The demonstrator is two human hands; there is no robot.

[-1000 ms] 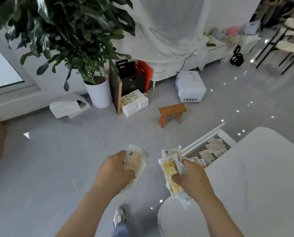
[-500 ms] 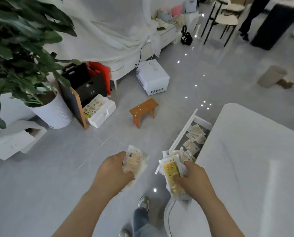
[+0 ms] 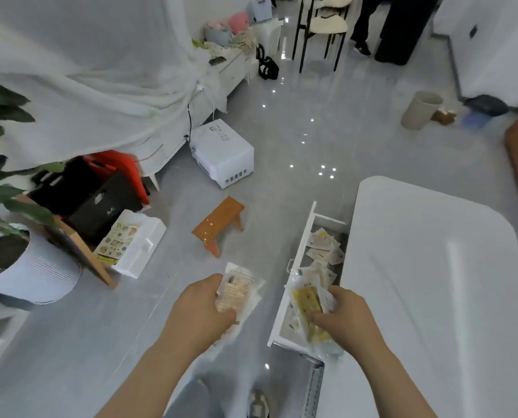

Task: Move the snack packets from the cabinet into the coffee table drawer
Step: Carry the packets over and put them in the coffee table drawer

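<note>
Two hands in view, both loaded. The left hand point(image 3: 202, 309) is closed around a clear snack packet point(image 3: 236, 289) of pale biscuits, held over the floor beside the open drawer point(image 3: 294, 257). The right hand point(image 3: 346, 316) grips a bundle of packets point(image 3: 307, 300), a yellow one on top, above the drawer's near end; its count cannot be told. About five loose packets point(image 3: 321, 245) lie in the drawer, under the long edge of the white bench point(image 3: 432, 267).
</note>
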